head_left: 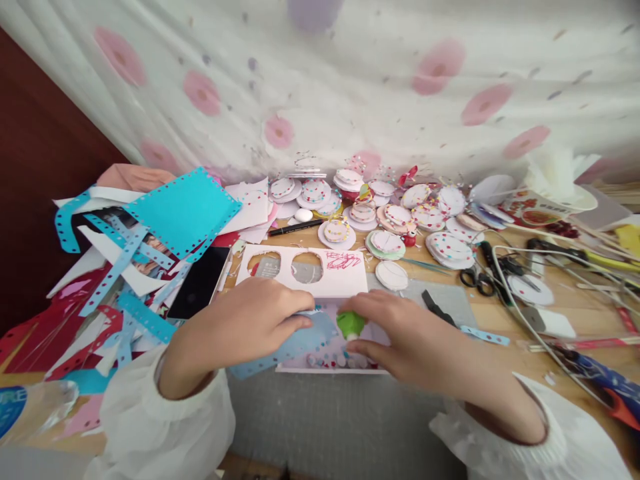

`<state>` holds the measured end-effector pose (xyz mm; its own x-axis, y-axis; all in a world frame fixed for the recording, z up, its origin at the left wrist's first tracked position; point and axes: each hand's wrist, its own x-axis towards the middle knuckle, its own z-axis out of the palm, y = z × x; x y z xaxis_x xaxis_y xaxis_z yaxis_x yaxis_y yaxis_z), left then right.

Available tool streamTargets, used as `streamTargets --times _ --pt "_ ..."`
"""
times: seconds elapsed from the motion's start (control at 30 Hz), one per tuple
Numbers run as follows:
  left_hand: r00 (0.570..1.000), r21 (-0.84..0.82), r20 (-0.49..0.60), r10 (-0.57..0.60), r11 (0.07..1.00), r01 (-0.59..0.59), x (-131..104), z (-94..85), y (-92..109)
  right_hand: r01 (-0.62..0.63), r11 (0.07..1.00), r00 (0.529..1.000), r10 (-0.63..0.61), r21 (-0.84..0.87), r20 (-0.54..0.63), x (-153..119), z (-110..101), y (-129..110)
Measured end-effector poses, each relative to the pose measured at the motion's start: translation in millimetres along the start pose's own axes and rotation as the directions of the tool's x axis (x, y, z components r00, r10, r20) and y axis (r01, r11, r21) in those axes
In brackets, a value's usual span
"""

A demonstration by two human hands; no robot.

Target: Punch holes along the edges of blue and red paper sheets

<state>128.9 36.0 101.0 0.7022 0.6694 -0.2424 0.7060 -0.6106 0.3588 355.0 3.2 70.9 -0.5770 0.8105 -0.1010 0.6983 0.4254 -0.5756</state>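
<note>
My left hand (245, 320) is closed, thumb and fingers pinching a translucent pale blue sheet or bag (300, 340). My right hand (400, 327) grips a small green object with a whitish end (350, 325); its exact kind I cannot make out. Both hands hover over a shallow white box (320, 371) in which small round pieces with red and blue specks (345, 361) lie. Behind it is a white card panel with two round holes and red scribbles (345, 267). Part of the box is hidden by the hands and the blue sheet.
Dotted round paper stacks (337, 230) line the back. Turquoise paper (185, 210) and scraps cover the left, beside a phone (200, 283). Scissors (477, 281), a white cable (500, 267) and a tissue-filled bowl (555, 203) are at right. A grey mat (330, 420) lies in front.
</note>
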Motion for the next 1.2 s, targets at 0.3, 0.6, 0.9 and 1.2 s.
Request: streamTargets --times 0.3,0.6,0.9,1.2 --pt "0.998 0.033 -0.055 0.042 0.999 -0.041 1.3 -0.9 5.7 0.035 0.979 0.981 0.005 0.203 -0.195 -6.9 -10.8 -8.4" --pt "0.994 -0.008 -0.091 0.054 0.998 -0.055 1.4 0.4 6.1 0.083 0.957 0.964 -0.007 0.279 -0.265 -6.6 -8.9 -11.2" --pt "0.971 -0.15 -0.238 -0.001 0.988 -0.036 -2.6 -1.2 9.6 0.129 0.799 0.966 0.033 0.588 -0.257 -4.6 -9.2 -8.1" --pt "0.971 -0.188 -0.223 -0.081 0.981 0.038 -0.5 0.1 9.5 0.111 0.811 0.976 0.022 0.574 -0.219 -6.5 -8.0 -5.6"
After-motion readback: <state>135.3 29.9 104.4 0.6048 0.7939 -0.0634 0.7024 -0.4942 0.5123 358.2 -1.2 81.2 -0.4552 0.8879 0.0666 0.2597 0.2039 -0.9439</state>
